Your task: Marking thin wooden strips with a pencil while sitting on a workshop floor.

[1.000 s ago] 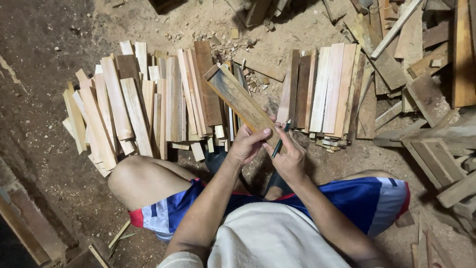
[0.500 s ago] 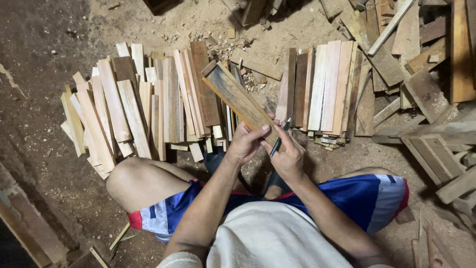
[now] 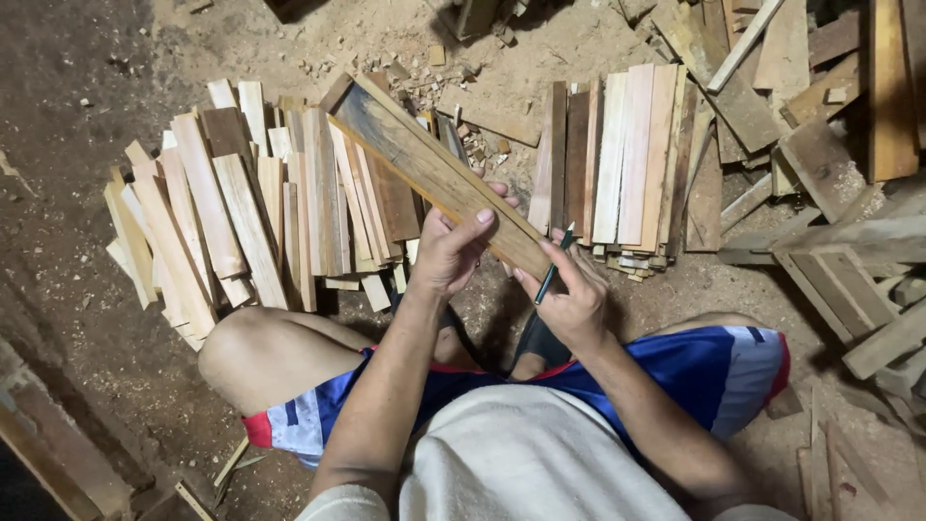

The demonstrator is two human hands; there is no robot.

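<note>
Cut wooden slats (image 3: 241, 212) lie stacked on the dirt floor (image 3: 68, 87) beside scrap boards (image 3: 830, 145).

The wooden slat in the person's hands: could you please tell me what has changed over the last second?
Hardly anything. The wooden slat has swung slightly, its far end now nearer the left pile. The left hand still grips it, the right hand still holds the pencil at its near end. Both piles are unmoved.

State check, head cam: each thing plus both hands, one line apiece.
Plank: lifted off the ground, tilted, held at its near end.
Left hand: gripping the plank, thumb on top.
Right hand: at the plank's near end, holding the pencil.
Pencil: dark, tip by the plank.
Left pile: fanned on the dirt.
Right pile: stacked side by side.
</note>
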